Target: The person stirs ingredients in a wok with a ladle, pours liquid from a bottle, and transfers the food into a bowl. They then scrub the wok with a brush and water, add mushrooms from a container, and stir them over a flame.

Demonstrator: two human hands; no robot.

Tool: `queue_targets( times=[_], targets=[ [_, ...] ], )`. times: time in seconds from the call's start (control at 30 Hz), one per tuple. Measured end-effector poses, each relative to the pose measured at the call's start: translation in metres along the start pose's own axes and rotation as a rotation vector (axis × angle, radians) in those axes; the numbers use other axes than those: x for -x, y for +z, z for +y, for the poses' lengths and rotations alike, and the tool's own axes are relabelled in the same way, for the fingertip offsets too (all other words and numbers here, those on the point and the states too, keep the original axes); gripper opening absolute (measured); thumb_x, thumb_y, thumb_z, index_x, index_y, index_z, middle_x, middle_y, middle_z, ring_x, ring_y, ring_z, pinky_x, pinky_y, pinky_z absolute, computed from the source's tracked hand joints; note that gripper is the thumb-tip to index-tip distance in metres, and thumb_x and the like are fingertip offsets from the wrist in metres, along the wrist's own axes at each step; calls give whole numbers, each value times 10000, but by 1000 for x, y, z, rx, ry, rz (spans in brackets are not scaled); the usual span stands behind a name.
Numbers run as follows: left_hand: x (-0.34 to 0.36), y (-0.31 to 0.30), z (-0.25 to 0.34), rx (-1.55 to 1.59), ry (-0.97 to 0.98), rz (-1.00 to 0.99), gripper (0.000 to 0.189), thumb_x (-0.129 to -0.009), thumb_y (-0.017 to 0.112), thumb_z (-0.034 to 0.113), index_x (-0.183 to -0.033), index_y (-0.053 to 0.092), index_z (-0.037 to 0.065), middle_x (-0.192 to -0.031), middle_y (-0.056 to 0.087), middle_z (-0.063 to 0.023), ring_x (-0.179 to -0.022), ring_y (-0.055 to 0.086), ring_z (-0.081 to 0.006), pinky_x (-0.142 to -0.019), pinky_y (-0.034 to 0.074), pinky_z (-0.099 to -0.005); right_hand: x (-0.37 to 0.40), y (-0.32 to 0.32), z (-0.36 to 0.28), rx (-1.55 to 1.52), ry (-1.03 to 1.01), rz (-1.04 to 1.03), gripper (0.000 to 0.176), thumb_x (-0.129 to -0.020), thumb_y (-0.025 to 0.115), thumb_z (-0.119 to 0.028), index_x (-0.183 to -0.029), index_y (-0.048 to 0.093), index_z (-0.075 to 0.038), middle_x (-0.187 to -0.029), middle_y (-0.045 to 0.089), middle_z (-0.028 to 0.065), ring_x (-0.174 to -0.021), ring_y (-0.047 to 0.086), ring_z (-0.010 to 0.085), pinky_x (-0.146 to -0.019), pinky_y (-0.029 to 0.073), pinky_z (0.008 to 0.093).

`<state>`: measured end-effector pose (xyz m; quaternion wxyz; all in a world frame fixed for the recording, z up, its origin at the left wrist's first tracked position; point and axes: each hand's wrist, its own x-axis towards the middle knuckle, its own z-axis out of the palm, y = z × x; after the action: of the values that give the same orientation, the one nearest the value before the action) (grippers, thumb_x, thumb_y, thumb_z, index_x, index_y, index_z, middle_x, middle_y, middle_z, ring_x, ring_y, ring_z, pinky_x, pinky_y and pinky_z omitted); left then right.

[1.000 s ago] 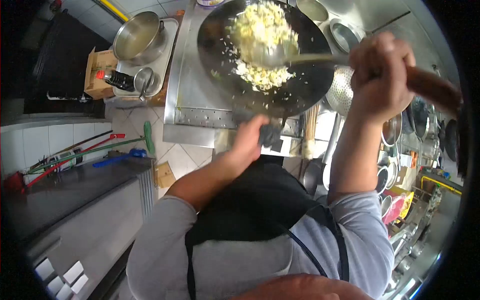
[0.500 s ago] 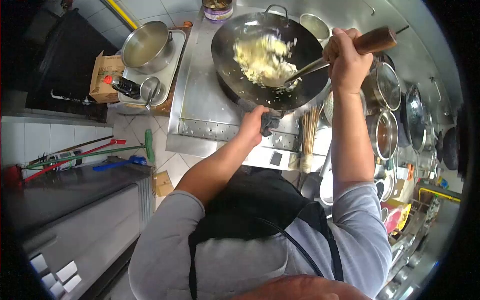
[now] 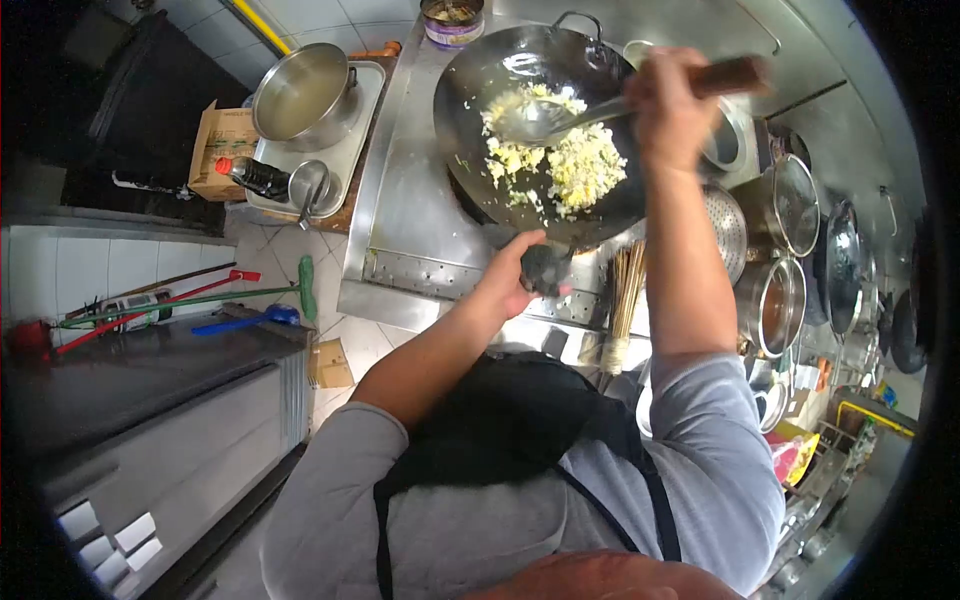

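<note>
Tiled wall and dark counter point(image 3: 150, 390) line the far left, with green and red poles point(image 3: 180, 306) lying over the counter. Next, a tray point(image 3: 370, 90) carries a pot point(image 3: 300, 100), a red-capped bottle point(image 3: 258, 178) and a metal cup point(image 3: 310, 184). A strip of steel stovetop point(image 3: 410, 200) runs between tray and wok point(image 3: 460, 125); a can point(image 3: 453, 24) stands just beside the wok's far left rim. Left hand point(image 3: 512, 275) grips a dark cloth point(image 3: 543, 268) at the near rim. Yellow-white food point(image 3: 586, 168) lies inside the wok, the ladle point(image 3: 540, 124) over it. Bamboo brush point(image 3: 624, 300) sits near the rim. Right hand point(image 3: 672, 105), blurred, is clenched around the ladle's handle; strainer point(image 3: 724, 232) and pans point(image 3: 775, 305) crowd the right.
</note>
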<state>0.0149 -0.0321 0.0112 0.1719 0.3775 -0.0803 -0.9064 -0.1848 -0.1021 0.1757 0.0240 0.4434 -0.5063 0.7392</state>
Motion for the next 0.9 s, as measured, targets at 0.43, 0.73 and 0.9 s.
queue_targets(
  times=[0.43,0.73,0.9],
  targets=[
    [-7,-14,8,-368,-50,117,296,-890,689,358,-910,654,64,-712,605,-47,-498,529,-145,-360,316,-259,17,-73,-53,-264,300,-170,293,-889,668,-3,-715,446,-84,-632,479,12,-467,430,88,-428,349,242],
    [20,-31,15,-454,-297,-95,443,-958,564,515,-927,675,88,-717,669,-39,-476,564,-163,-376,374,-262,-36,-55,1,-115,340,-89,234,-873,647,-64,-679,517,-53,-563,509,44,-450,480,128,-428,374,271],
    [34,1,18,-121,-146,-138,513,-1006,466,506,-1183,623,52,-1085,703,-118,-965,685,-310,-776,523,-450,-63,-28,-12,-313,183,10,217,-860,646,-31,-692,510,-54,-553,446,17,-426,402,121,-448,348,283]
  ],
)
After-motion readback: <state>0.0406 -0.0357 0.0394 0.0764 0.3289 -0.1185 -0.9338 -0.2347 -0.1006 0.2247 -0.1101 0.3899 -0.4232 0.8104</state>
